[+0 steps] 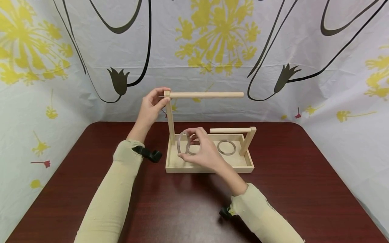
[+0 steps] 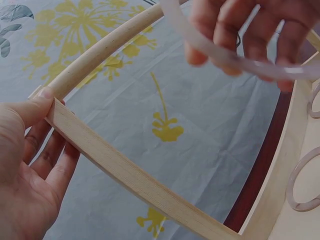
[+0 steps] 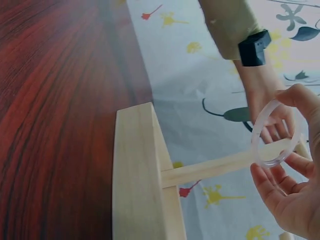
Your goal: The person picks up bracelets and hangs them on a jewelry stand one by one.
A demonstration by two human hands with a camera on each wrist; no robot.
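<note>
A light wooden stand has a shallow tray (image 1: 182, 170) at its base and a tall post (image 1: 170, 119) at its left. My left hand (image 1: 151, 103) grips the post's top, thumb on the near side, where a long round bar (image 1: 209, 95) extends to the right. Between thumb and fingers my right hand (image 1: 206, 151) holds a pale translucent bangle (image 3: 256, 140) upright, below the long bar and over the tray's left part. Another bangle (image 1: 226, 154) lies flat in the tray's right part. One more bangle (image 2: 290, 187) lies partly hidden behind my right hand in the head view.
At the tray's right end a short post (image 1: 248, 141) carries a lower bar (image 1: 230, 130) pointing left. The stand is on a dark red wooden table (image 1: 182, 209). A white cloth (image 1: 194, 77) with yellow and dark plant prints hangs behind it.
</note>
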